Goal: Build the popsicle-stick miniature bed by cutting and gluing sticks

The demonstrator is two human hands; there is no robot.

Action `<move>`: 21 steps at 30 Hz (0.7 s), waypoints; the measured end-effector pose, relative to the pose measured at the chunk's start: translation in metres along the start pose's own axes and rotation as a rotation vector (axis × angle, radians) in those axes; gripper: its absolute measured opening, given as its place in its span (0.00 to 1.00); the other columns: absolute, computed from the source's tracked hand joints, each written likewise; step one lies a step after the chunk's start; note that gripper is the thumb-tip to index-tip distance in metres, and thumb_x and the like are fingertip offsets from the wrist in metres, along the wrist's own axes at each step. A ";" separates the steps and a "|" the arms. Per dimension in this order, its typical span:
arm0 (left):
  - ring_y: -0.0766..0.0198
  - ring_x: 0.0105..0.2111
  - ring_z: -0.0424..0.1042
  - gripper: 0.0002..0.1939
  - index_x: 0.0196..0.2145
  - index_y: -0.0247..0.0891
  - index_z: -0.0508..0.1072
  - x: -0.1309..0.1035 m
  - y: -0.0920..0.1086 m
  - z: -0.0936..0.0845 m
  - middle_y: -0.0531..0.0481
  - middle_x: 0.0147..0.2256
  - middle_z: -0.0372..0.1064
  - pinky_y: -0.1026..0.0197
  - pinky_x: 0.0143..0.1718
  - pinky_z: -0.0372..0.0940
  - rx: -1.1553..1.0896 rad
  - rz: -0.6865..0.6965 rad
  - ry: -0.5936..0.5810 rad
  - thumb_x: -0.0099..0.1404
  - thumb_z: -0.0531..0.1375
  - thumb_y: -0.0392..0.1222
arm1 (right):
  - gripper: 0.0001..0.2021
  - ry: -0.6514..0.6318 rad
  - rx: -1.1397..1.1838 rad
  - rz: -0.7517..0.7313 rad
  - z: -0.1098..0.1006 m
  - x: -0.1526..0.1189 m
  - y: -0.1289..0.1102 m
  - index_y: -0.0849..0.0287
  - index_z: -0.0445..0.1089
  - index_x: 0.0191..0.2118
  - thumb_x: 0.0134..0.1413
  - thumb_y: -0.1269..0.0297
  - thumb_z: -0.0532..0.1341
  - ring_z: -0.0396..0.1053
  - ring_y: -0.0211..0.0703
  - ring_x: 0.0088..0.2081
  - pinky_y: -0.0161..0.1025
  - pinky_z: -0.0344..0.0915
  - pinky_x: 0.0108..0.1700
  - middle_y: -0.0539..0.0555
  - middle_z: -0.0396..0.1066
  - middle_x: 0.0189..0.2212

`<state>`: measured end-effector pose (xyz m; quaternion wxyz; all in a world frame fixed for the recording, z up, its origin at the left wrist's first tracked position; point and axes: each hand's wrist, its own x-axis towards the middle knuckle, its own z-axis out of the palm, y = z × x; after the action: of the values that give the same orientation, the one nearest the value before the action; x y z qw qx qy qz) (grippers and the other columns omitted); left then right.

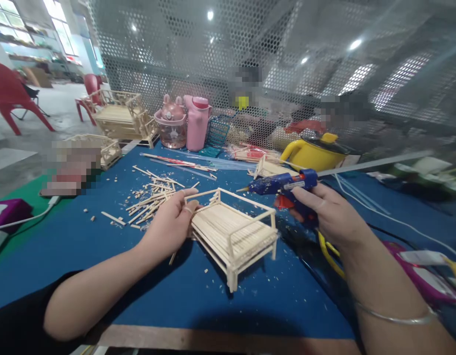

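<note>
Perforated metal sheeting [198,54] rises behind the blue tabletop [169,301], with red chairs [13,93] on the floor beyond its left side. Along the back, as viewed from the worker's side, stand a large stick model [119,114], a pink basket [172,130], a pink jug [197,125] and, farther right, a yellow pot [317,155].

At the centre front is the stick frame [233,224], a small bed-like piece with a slatted deck, corner legs and a raised rail; I cannot tell whether every leg bears on the table. The left hand [174,217] has its thumb and fingers pinched together on the frame's left end. The right hand [333,212] is wrapped around the handle of a blue glue gun [267,185], thumb along its side; whether a finger presses the trigger cannot be told. The nozzle points left, above the far rail, and a translucent glue stick [372,163] projects from the rear. Loose sticks [154,197] lie heaped just beyond the left hand, with small offcuts scattered about them.
</note>
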<state>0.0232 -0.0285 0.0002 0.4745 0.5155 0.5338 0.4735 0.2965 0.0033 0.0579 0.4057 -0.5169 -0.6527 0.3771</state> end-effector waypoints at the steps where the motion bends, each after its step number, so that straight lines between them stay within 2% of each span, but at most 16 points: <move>1: 0.63 0.28 0.70 0.20 0.50 0.38 0.65 0.001 -0.001 0.000 0.48 0.34 0.73 0.63 0.27 0.62 -0.042 -0.014 -0.013 0.63 0.56 0.50 | 0.17 -0.011 0.041 0.011 0.004 0.001 0.000 0.60 0.69 0.30 0.49 0.48 0.63 0.58 0.31 0.17 0.31 0.52 0.20 0.48 0.68 0.20; 4: 0.65 0.26 0.68 0.20 0.48 0.37 0.66 0.003 -0.002 0.001 0.49 0.33 0.73 0.64 0.26 0.62 -0.158 -0.025 -0.051 0.62 0.57 0.51 | 0.15 -0.010 0.159 0.085 0.018 0.003 0.003 0.60 0.68 0.28 0.46 0.52 0.65 0.58 0.31 0.17 0.31 0.52 0.20 0.46 0.66 0.17; 8: 0.65 0.27 0.69 0.18 0.46 0.38 0.67 0.002 0.000 0.001 0.50 0.32 0.73 0.64 0.28 0.63 -0.229 -0.001 -0.026 0.61 0.59 0.50 | 0.12 0.020 0.335 0.195 0.032 0.006 0.010 0.60 0.70 0.28 0.41 0.56 0.68 0.59 0.32 0.16 0.31 0.55 0.19 0.46 0.66 0.17; 12: 0.66 0.28 0.69 0.16 0.45 0.38 0.68 -0.002 0.004 0.003 0.52 0.30 0.71 0.63 0.31 0.64 -0.291 0.011 -0.068 0.62 0.58 0.48 | 0.14 0.017 0.439 0.207 0.038 0.007 0.013 0.59 0.73 0.30 0.40 0.54 0.69 0.66 0.36 0.20 0.32 0.62 0.22 0.48 0.71 0.20; 17: 0.64 0.30 0.70 0.17 0.46 0.37 0.67 -0.007 0.009 0.005 0.52 0.29 0.70 0.63 0.31 0.64 -0.314 -0.013 -0.074 0.62 0.58 0.49 | 0.16 0.040 0.536 0.228 0.043 0.006 0.011 0.56 0.75 0.30 0.32 0.56 0.73 0.70 0.37 0.24 0.32 0.67 0.28 0.46 0.75 0.24; 21: 0.62 0.31 0.70 0.19 0.47 0.37 0.67 -0.008 0.008 0.006 0.53 0.27 0.69 0.63 0.31 0.64 -0.323 0.001 -0.066 0.61 0.59 0.50 | 0.19 0.050 0.557 0.261 0.047 0.006 0.013 0.55 0.76 0.28 0.26 0.52 0.74 0.73 0.40 0.26 0.34 0.69 0.29 0.47 0.77 0.25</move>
<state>0.0303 -0.0362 0.0077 0.5682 0.4478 0.4348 0.5363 0.2572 0.0080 0.0288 0.4960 -0.4744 -0.4420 0.5775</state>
